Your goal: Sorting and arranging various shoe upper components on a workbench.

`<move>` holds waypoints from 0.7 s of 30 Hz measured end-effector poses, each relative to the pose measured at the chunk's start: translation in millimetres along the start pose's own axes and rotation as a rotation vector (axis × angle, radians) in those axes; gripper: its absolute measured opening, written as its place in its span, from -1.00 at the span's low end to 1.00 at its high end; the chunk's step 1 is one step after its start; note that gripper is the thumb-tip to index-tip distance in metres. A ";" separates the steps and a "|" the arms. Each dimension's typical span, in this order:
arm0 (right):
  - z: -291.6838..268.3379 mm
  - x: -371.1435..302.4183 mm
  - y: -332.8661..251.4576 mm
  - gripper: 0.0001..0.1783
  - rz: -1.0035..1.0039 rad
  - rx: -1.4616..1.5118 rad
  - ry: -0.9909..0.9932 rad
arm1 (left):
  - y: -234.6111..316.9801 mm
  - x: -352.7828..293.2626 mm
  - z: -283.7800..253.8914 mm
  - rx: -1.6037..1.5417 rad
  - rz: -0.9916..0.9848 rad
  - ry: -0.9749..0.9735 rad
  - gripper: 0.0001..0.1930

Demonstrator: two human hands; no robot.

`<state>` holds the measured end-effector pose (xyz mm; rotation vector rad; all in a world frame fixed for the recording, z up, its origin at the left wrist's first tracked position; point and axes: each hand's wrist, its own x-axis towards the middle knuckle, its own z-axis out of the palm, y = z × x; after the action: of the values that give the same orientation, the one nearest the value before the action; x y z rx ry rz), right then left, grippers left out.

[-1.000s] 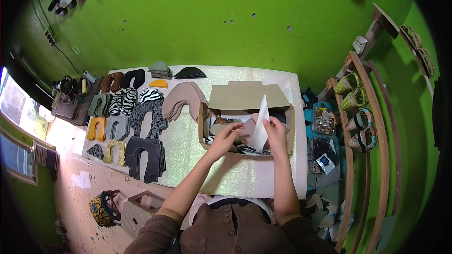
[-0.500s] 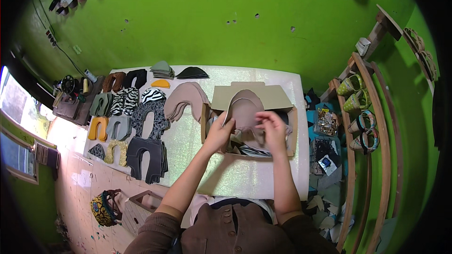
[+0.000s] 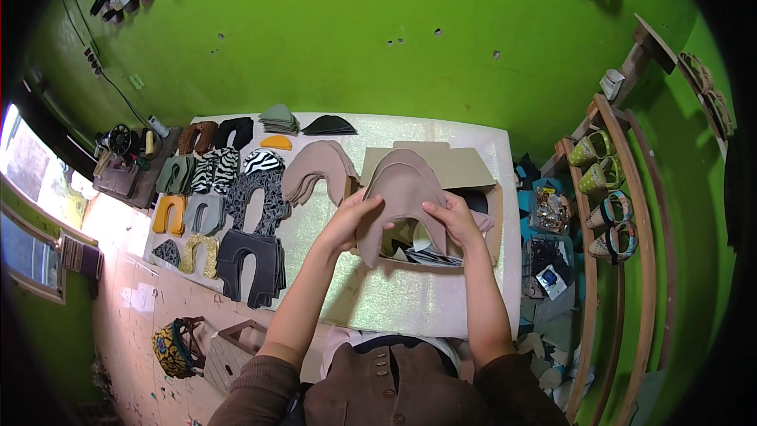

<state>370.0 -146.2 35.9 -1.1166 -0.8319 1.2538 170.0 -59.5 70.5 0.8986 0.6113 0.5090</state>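
Between my two hands I hold a few beige U-shaped shoe upper pieces [image 3: 402, 183], stacked with their curved end away from me. My left hand [image 3: 347, 219] grips the left leg of the pieces, thumb on top. On the other leg my right hand [image 3: 457, 222] is closed, its thumb pressing the upper face. Below them stands an open cardboard box [image 3: 495, 225], its flap [image 3: 465, 169] folded back, with cut pieces [image 3: 434, 255] inside. A pile of similar beige pieces [image 3: 319, 170] lies left of the box.
Stacks of cut pieces cover the white table's left side, including dark grey [image 3: 251, 264], zebra-striped [image 3: 211, 167] and yellow [image 3: 169, 213] ones. A sewing machine [image 3: 120, 142] is at the far left. A wooden rack [image 3: 631, 244] with sandals stands right, near bins [image 3: 550, 209] of small parts.
My right hand has come onto the right leg of the beige pieces and now grips them. The pieces, previously held by my left hand, are spread wider and flatter above the box.
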 end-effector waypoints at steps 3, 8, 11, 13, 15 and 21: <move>3.2 0.9 3.0 -0.69 -0.017 0.034 0.086 | -7.4 -5.7 -6.0 -0.230 -0.071 -0.098 -0.60; -2.0 6.7 22.6 -0.70 -0.058 0.059 0.213 | -21.3 -5.8 -10.8 -0.308 -0.051 -0.123 -0.63; 2.2 10.2 28.9 -0.71 -0.033 0.131 0.252 | -30.5 -3.0 -21.3 -0.110 -0.013 -0.060 -0.64; 9.4 13.4 32.7 -0.71 -0.007 0.176 0.242 | -30.7 -3.2 -30.5 -0.113 -0.014 0.007 -0.65; 20.8 18.6 38.1 -0.69 0.049 0.240 0.235 | -30.0 -1.9 -41.7 -0.123 -0.001 0.084 -0.66; 69.0 47.7 22.0 -0.61 0.081 0.422 0.204 | -0.3 -4.5 -81.6 -0.239 0.049 0.196 -0.64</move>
<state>306.3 -87.7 29.9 -0.9206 -0.3481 1.2835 111.5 -16.8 32.5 0.6424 0.6909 0.7047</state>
